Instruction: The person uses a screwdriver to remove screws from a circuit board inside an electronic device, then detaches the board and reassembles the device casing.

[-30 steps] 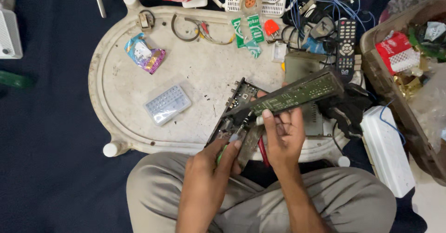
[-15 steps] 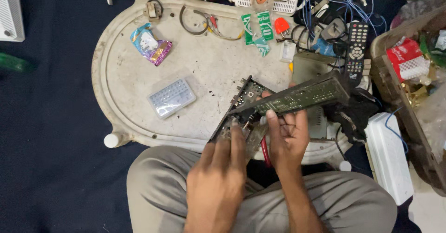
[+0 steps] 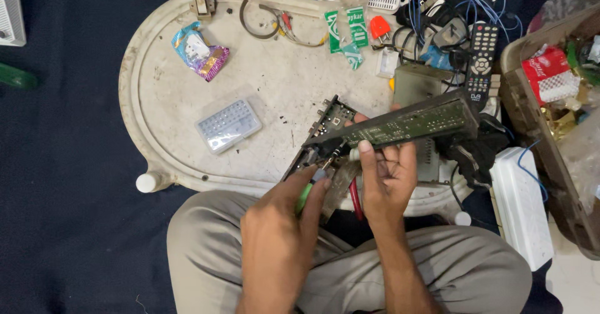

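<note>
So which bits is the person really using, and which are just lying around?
In use:
- circuit board, held by the right hand
- green-handled tool, in the left hand, tip at the board

Lying about:
- clear case
- shiny packet
- remote
- wire loop
- orange plug
- white box
- table

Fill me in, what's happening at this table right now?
A person sits cross-legged at a low white oval table. The right hand holds a long green circuit board raised on edge above the table. The left hand grips a green-handled screwdriver, its tip at the board's lower end. A clear case of bits lies on the table to the left, and a black remote control sits among tangled cables at the far right.
</note>
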